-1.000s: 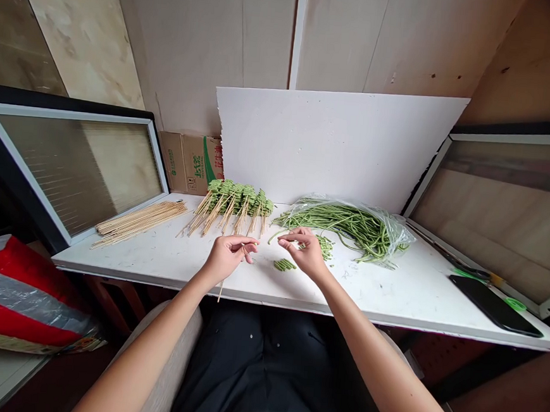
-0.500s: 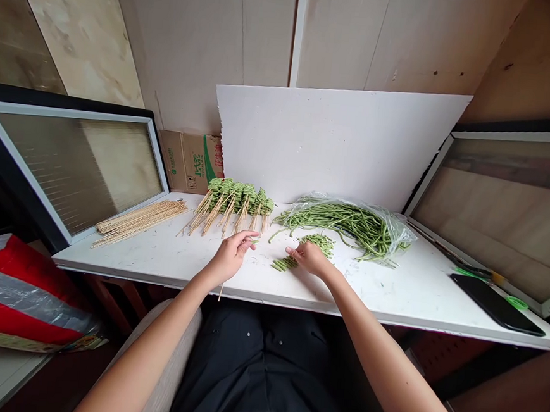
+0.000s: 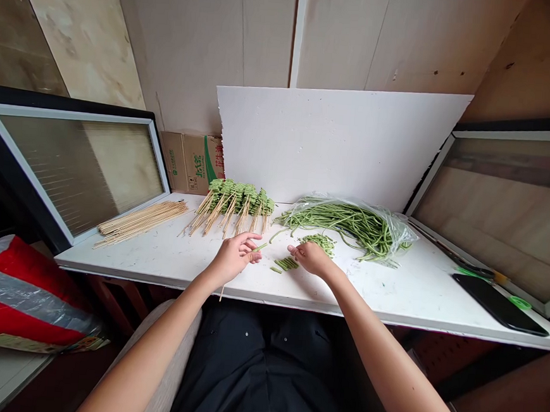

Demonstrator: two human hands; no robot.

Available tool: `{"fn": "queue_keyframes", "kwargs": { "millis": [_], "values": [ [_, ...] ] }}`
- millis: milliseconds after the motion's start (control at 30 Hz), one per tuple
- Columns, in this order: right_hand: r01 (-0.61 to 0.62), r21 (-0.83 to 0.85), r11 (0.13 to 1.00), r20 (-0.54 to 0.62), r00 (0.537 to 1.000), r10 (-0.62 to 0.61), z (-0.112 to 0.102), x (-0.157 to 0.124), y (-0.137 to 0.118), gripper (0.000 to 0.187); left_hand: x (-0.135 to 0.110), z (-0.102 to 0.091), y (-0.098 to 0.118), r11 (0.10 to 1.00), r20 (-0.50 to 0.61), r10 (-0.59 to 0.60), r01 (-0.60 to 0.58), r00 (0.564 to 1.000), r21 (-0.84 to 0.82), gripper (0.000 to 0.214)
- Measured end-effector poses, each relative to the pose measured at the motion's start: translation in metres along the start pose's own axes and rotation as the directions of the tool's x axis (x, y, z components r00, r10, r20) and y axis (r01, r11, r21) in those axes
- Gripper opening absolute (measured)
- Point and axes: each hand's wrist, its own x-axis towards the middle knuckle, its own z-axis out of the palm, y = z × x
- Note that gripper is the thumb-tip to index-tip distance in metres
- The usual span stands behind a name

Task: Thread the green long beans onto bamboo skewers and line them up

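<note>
My left hand [image 3: 238, 256] is closed around a bamboo skewer [image 3: 221, 294], whose lower end sticks out under the palm. A green bean piece [image 3: 259, 247] shows at its fingertips. My right hand [image 3: 311, 258] hovers just above the table, fingers pinched; whatever they hold is hidden. Beside it lies a short row of cut bean pieces [image 3: 287, 264], with one piece [image 3: 275, 270] apart on the left. Behind the right hand is a heap of more cut pieces [image 3: 320, 242], partly covered by the hand.
Bean-loaded skewers [image 3: 237, 200] are stacked at the back, left of long green beans [image 3: 345, 223] in a clear plastic bag [image 3: 399, 231]. Bare skewers [image 3: 143, 221] lie at left. A black phone [image 3: 499, 304] and scissors [image 3: 477, 269] are on the right. A white board [image 3: 341, 144] stands behind.
The bean piece at my left fingertips now shows more clearly, and those fingers have spread a little. My right hand has shifted slightly, uncovering more of the row of cut pieces.
</note>
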Motion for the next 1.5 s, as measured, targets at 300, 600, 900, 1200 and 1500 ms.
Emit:
{"fn": "queue_keyframes", "kwargs": {
  "millis": [300,600,900,1200,1500],
  "values": [
    [0.452,0.502,0.737,-0.193,0.89,-0.414,-0.026,-0.023,-0.062,0.035,-0.006,0.007,0.015,1.0,0.078,-0.025,0.026,0.997,-0.011,0.053],
    [0.652,0.292,0.7,-0.511,0.725,-0.462,-0.025,-0.023,-0.066,0.019,-0.007,0.007,0.023,0.998,-0.017,0.042,-0.041,0.999,0.048,0.04],
    [0.727,0.088,0.681,-0.56,0.601,-0.57,-0.028,-0.026,-0.071,0.013,-0.011,0.011,0.033,0.986,0.085,0.129,-0.137,0.988,0.09,0.036],
    [0.615,0.574,0.541,-0.576,0.772,-0.268,-0.018,-0.025,-0.076,0.023,-0.011,0.013,0.035,0.919,0.039,0.373,-0.375,0.927,0.122,0.026],
    [0.078,0.228,0.97,-0.312,0.95,-0.003,-0.001,0.005,-0.002,0.02,-0.002,0.004,0.013,0.996,-0.003,0.09,-0.09,0.996,-0.002,0.033]
  ]
}}
